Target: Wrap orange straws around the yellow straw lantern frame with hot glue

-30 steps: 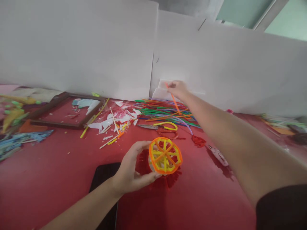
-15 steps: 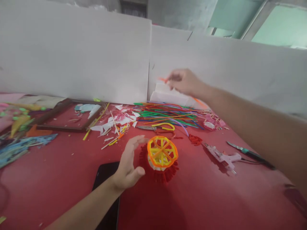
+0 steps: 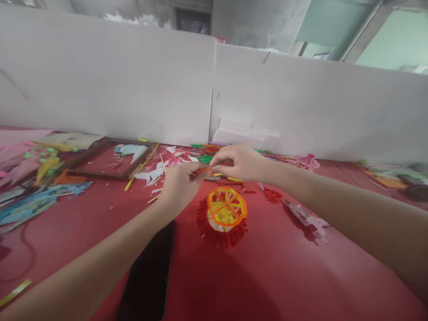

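Observation:
My left hand (image 3: 179, 185) and my right hand (image 3: 240, 161) meet above the red table (image 3: 284, 272), both pinched on a thin orange pipe cleaner (image 3: 203, 170) held between them. Just below and in front of the hands, a round orange and yellow wheel-shaped craft (image 3: 226, 209) with a red fringe rests on the table, touched by neither hand. Behind the hands lies a heap of coloured pipe cleaners (image 3: 203, 156), partly hidden by them.
A black phone (image 3: 150, 276) lies under my left forearm. A pink glue gun (image 3: 307, 219) rests at the right. A wooden frame (image 3: 107, 158), paper scraps (image 3: 152, 174) and coloured craft bits (image 3: 36, 183) sit at the left. White boards (image 3: 133, 84) wall off the back.
My right hand came back from the far boards with the orange pipe cleaner. My left hand let go of the wheel craft, left on the table, and rose to grip the pipe cleaner.

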Motion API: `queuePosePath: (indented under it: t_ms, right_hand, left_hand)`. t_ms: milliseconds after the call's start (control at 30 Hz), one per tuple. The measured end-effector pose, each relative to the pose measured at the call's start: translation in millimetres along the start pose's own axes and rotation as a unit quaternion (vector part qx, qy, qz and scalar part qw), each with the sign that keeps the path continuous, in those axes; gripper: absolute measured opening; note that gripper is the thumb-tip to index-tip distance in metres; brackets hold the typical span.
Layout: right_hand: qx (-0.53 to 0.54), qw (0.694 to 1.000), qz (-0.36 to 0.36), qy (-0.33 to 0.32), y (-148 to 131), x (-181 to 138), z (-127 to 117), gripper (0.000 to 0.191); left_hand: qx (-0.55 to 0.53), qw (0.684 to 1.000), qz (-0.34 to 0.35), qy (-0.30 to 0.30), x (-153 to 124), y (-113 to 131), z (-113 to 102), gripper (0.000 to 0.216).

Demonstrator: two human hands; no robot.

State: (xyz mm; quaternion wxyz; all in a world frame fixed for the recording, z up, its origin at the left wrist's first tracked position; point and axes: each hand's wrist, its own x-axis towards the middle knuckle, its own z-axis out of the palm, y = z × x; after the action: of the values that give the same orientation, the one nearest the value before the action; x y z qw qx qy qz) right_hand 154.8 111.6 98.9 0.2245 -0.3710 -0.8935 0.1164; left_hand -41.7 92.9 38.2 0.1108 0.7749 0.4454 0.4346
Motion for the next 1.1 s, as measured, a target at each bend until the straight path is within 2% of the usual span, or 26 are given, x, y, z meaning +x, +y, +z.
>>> queuePosePath:
  t_ms: [133,267,367,467,500,600,633,700,767,833,933,1000,1100]
  right_hand:
    - [0.004,0.998,0.042,0.056,5.7,-6.1,-16.9,0.012]
    - [0.036,0.988,0.118,0.093,14.7,-24.3,-30.3,0.006]
    - [0.121,0.968,0.193,0.100,7.0,-52.2,-24.3,0.009]
    - [0.246,0.928,0.273,0.056,-6.1,-84.9,-6.2,0.013]
    - [0.287,0.908,0.299,0.062,-8.7,-94.6,1.5,0.014]
    - [0.411,0.825,0.362,0.141,-7.4,-116.6,27.7,0.018]
    - [0.431,0.807,0.369,0.162,-4.8,-121.4,37.1,0.018]
    - [0.443,0.792,0.372,0.196,1.5,-128.3,55.8,0.018]
    - [0.442,0.787,0.368,0.223,7.2,-133.2,72.7,0.021]
    - [0.443,0.785,0.363,0.236,11.9,-137.3,85.5,0.027]
    - [0.437,0.790,0.355,0.242,17.7,-141.3,91.5,0.034]
    - [0.420,0.800,0.347,0.252,19.6,-139.9,83.1,0.037]
    - [0.370,0.829,0.328,0.260,13.7,-128.9,51.6,0.032]
  left_hand:
    - [0.026,1.000,0.005,0.003,-7.1,-7.2,-4.0,0.032]
    - [0.075,0.997,-0.032,-0.004,-12.1,-33.4,-12.0,0.030]
    - [0.119,0.991,-0.052,-0.005,-13.2,-63.3,-16.4,0.035]
    - [0.120,0.992,-0.042,0.000,-16.1,-84.0,-13.5,0.045]
    - [0.110,0.993,-0.037,0.004,-18.5,-85.4,-10.5,0.049]
    - [0.043,0.999,-0.008,-0.022,-31.5,-71.1,2.0,0.068]
    - [0.015,0.999,0.014,-0.047,-37.4,-61.6,6.7,0.076]
    - [-0.039,0.990,0.071,-0.111,-49.7,-41.0,15.7,0.093]
    - [-0.126,0.972,0.076,-0.184,-60.0,-23.4,24.2,0.106]
    - [-0.147,0.971,0.038,-0.187,-66.3,-12.0,31.2,0.117]
    - [-0.158,0.977,-0.003,-0.141,-69.1,-4.4,37.6,0.105]
    - [-0.180,0.977,-0.008,-0.115,-68.6,-1.8,38.4,0.090]
    - [-0.196,0.974,0.004,-0.112,-65.2,1.5,35.5,0.081]
